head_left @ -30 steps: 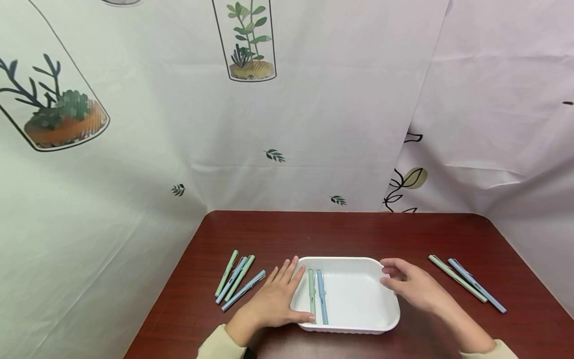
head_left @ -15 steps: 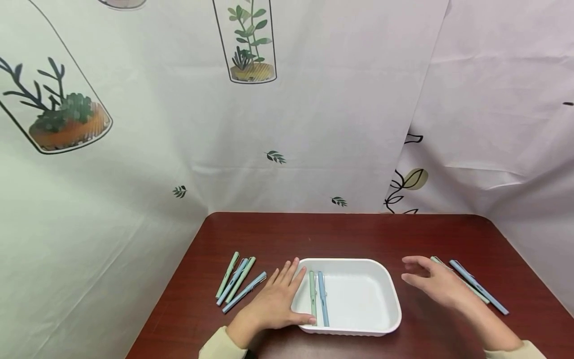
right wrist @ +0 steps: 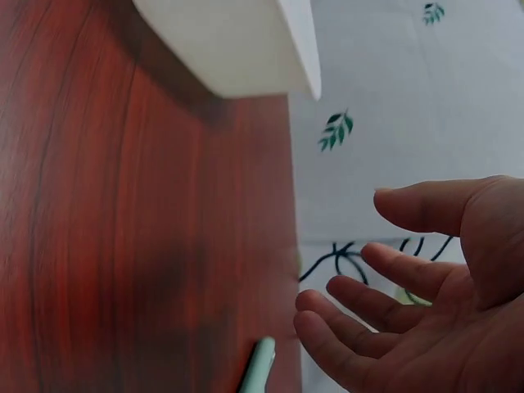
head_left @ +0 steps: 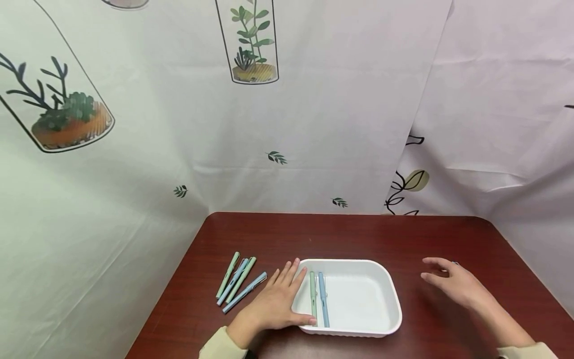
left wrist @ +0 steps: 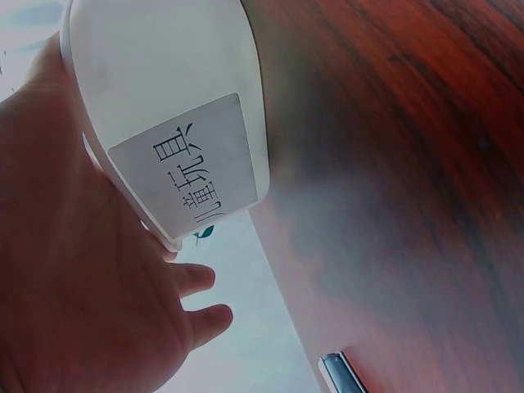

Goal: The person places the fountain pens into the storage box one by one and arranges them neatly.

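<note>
A white rectangular tray [head_left: 363, 299] stands on the table, with a green pen [head_left: 313, 299] and a blue pen [head_left: 323, 299] side by side at its left end. My left hand [head_left: 275, 304] rests on the tray's left rim with fingers spread and straight, thumb over the near left corner. In the left wrist view a label [left wrist: 192, 168] shows on the tray wall [left wrist: 164, 57]. My right hand [head_left: 466, 286] hovers right of the tray, fingers loosely bent and holding nothing. Below it in the right wrist view lies a green pen [right wrist: 260, 364]; in the head view the hand mostly hides the pens there.
Left of the tray lie several green and blue pens, among them a blue pen [head_left: 244, 292] at an angle and a green pen [head_left: 227, 275]. The dark red table [head_left: 358, 234] backs onto a white printed cloth [head_left: 341, 109].
My right hand has moved from the tray's right rim rightward, over the two pens there, which it now covers. The left hand has stayed on the tray's left rim.
</note>
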Available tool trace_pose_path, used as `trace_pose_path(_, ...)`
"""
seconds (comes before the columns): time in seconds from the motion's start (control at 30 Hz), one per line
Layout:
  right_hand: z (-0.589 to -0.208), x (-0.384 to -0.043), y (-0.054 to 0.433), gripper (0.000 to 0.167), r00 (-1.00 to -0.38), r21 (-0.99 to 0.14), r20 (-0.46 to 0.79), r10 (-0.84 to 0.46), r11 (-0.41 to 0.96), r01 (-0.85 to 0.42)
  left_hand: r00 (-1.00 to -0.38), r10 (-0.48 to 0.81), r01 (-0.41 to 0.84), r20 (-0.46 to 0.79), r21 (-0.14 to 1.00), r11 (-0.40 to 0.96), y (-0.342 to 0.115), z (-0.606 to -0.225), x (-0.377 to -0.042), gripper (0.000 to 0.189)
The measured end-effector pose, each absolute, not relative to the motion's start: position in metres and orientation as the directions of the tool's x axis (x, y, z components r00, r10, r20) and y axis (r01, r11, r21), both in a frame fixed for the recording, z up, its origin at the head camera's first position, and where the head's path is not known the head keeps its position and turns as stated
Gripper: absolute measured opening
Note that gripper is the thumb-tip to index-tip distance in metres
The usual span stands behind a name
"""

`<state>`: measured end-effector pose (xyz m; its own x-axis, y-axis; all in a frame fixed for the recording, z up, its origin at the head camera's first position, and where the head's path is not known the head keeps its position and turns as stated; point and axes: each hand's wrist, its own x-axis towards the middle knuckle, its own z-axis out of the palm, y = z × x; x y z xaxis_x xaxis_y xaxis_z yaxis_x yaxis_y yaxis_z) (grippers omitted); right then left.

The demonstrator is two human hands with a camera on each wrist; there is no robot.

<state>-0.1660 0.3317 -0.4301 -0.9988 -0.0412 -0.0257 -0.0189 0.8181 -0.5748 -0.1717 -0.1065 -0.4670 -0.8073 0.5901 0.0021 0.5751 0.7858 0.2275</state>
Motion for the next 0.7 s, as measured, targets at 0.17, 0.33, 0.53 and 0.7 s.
trace_pose_path(0.17, -0.435, -0.166, 0.341, 0.054, -1.0, -0.586, -0.019, -0.014, 0.811, 0.0, -0.807, 0.59, 0.577, 0.011, 0.226, 0.785, -0.107, -0.468, -0.171, 0.112)
trace_pose_path(0.33, -0.44, -0.167, 0.349, 0.054, -1.0, -0.598, -0.02, 0.008, 0.801, 0.019, -0.804, 0.594, 0.581, 0.019, 0.236, 0.779, -0.107, -0.468, -0.171, 0.112)
trace_pose_path(0.53, -0.445, -0.17, 0.359, 0.055, -0.998, -0.584, -0.033, 0.048, 0.81, 0.058, -0.803, 0.596, 0.584, 0.021, 0.23, 0.779, -0.107, -0.468, -0.171, 0.112)
trace_pose_path(0.7, -0.448, -0.172, 0.365, 0.057, -0.997, -0.581, -0.038, 0.062, 0.811, 0.072, -0.806, 0.591, 0.578, 0.016, 0.233, 0.782, -0.108, -0.468, -0.171, 0.112)
